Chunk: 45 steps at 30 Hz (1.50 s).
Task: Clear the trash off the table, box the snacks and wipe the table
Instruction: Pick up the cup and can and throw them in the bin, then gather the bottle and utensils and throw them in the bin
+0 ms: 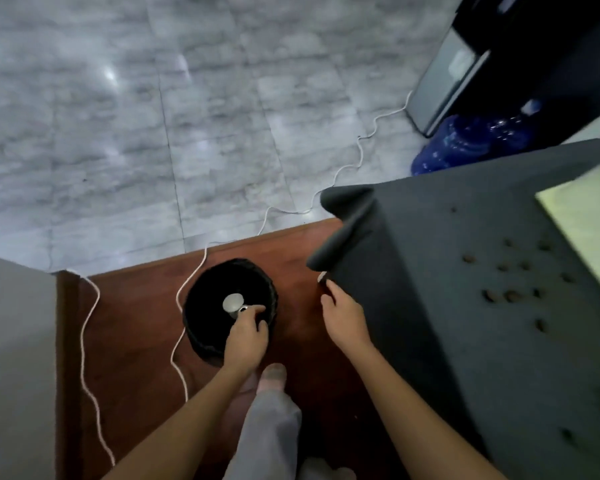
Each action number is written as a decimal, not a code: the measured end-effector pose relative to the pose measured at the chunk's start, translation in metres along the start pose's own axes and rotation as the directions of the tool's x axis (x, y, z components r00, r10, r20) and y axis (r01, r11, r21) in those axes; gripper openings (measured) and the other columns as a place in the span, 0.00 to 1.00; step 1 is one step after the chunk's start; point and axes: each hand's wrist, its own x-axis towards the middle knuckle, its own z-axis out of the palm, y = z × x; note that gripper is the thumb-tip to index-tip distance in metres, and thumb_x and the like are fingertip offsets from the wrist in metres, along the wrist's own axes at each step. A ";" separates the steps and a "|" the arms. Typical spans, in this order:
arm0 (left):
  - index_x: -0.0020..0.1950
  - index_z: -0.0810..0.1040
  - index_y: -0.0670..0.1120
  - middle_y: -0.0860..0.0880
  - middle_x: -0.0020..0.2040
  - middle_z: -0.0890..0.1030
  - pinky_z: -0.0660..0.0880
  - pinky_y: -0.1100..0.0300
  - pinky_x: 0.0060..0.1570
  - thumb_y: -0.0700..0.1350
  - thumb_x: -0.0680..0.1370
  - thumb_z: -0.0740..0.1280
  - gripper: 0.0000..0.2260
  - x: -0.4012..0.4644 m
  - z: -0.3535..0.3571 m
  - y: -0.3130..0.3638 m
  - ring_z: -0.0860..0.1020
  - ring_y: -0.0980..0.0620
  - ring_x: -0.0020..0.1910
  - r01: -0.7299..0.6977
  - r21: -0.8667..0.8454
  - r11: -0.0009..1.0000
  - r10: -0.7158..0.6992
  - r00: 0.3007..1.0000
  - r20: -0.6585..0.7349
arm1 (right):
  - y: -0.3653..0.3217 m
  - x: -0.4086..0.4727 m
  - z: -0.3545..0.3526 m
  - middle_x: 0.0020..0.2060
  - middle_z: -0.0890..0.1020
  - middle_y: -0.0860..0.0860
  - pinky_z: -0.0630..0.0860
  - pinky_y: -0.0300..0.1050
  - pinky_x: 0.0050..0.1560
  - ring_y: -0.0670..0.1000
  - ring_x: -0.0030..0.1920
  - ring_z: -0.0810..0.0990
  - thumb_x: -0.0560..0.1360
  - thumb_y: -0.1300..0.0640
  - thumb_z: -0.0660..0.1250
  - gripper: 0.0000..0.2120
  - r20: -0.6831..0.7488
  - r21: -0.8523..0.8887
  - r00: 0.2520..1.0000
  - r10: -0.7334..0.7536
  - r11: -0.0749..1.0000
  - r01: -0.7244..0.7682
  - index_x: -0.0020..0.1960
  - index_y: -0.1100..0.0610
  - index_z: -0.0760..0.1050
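Observation:
A round black trash bin (pixel 201 306) stands on the brown floor left of the table. My left hand (pixel 246 336) is over its opening, fingers closed on a small grey round item (pixel 232 302), perhaps a cup or can. My right hand (pixel 343 317) is beside the table's corner, fingertips pinched on a small white-and-dark scrap (pixel 321 278); what it is cannot be told. The table (pixel 447 306) wears a dark grey cloth, with several brown crumbs (pixel 506 296) scattered on it. A pale yellow-green flat thing (pixel 589 220) lies at its right edge.
A white cable (pixel 181 292) snakes over the floor past the bin. A grey cabinet side (pixel 14 358) stands at the left. Blue water bottles (pixel 465 143) and a grey appliance (pixel 447 81) are at the far right. My leg and foot (pixel 272 393) are below the bin.

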 end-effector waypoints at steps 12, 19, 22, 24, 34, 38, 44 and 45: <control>0.68 0.70 0.43 0.44 0.68 0.73 0.62 0.50 0.69 0.43 0.76 0.59 0.21 -0.173 0.108 0.186 0.68 0.46 0.69 -0.901 0.102 0.422 0.878 0.434 0.201 | 0.130 -0.195 -0.180 0.75 0.63 0.53 0.56 0.55 0.74 0.55 0.77 0.56 0.79 0.53 0.54 0.24 -0.632 -0.247 0.736 -0.242 0.963 0.104 0.74 0.59 0.63; 0.67 0.71 0.45 0.46 0.65 0.76 0.71 0.41 0.62 0.44 0.68 0.67 0.26 -0.280 0.206 0.193 0.73 0.45 0.65 -0.976 0.065 -0.207 0.786 -0.126 0.605 | 0.263 -0.306 -0.187 0.63 0.78 0.54 0.70 0.52 0.64 0.57 0.66 0.73 0.76 0.52 0.54 0.22 -0.819 -0.054 0.566 0.099 0.967 -0.248 0.65 0.57 0.75; 0.75 0.56 0.45 0.46 0.76 0.60 0.52 0.45 0.70 0.47 0.68 0.72 0.40 -0.310 0.233 0.197 0.59 0.45 0.74 -0.887 0.155 -0.434 0.622 -0.170 0.764 | 0.308 -0.338 -0.184 0.61 0.77 0.48 0.68 0.47 0.59 0.51 0.62 0.71 0.77 0.54 0.61 0.16 -0.783 0.033 0.547 0.296 0.898 -0.439 0.64 0.50 0.74; 0.77 0.40 0.47 0.48 0.78 0.45 0.39 0.44 0.71 0.42 0.75 0.64 0.39 -0.322 0.242 0.203 0.43 0.44 0.76 -0.841 0.178 -0.511 0.529 -0.145 0.836 | 0.325 -0.345 -0.184 0.60 0.77 0.47 0.68 0.47 0.58 0.51 0.61 0.71 0.78 0.52 0.60 0.14 -0.755 0.057 0.556 0.347 0.880 -0.472 0.63 0.49 0.74; 0.56 0.80 0.50 0.50 0.50 0.82 0.74 0.39 0.53 0.44 0.53 0.80 0.32 -0.320 0.245 0.214 0.81 0.47 0.50 -0.761 0.168 -0.626 0.464 -0.190 0.865 | 0.331 -0.323 -0.201 0.56 0.78 0.49 0.67 0.49 0.55 0.53 0.60 0.71 0.76 0.44 0.64 0.14 -0.728 -0.092 0.612 0.309 0.841 -0.534 0.57 0.49 0.78; 0.58 0.77 0.51 0.49 0.50 0.81 0.75 0.38 0.52 0.47 0.51 0.80 0.35 -0.315 0.242 0.216 0.80 0.46 0.50 -0.776 0.133 -0.616 0.492 -0.248 0.834 | 0.330 -0.318 -0.201 0.57 0.78 0.53 0.68 0.49 0.56 0.55 0.61 0.71 0.76 0.48 0.63 0.14 -0.682 -0.193 0.680 0.269 0.830 -0.523 0.57 0.54 0.78; 0.66 0.70 0.51 0.47 0.55 0.78 0.67 0.39 0.62 0.54 0.59 0.77 0.37 -0.308 0.239 0.226 0.78 0.45 0.54 -0.863 0.075 -0.500 0.589 -0.275 0.760 | 0.336 -0.341 -0.220 0.49 0.80 0.58 0.74 0.50 0.46 0.59 0.50 0.78 0.78 0.55 0.60 0.08 -0.727 0.424 0.471 0.499 0.867 -0.263 0.51 0.60 0.71; 0.67 0.69 0.50 0.47 0.55 0.77 0.66 0.39 0.63 0.54 0.61 0.75 0.35 -0.311 0.241 0.229 0.77 0.45 0.54 -0.881 0.063 -0.469 0.616 -0.275 0.739 | 0.344 -0.351 -0.226 0.48 0.80 0.59 0.75 0.51 0.45 0.60 0.48 0.79 0.79 0.55 0.60 0.08 -0.722 0.508 0.412 0.556 0.830 -0.230 0.52 0.60 0.69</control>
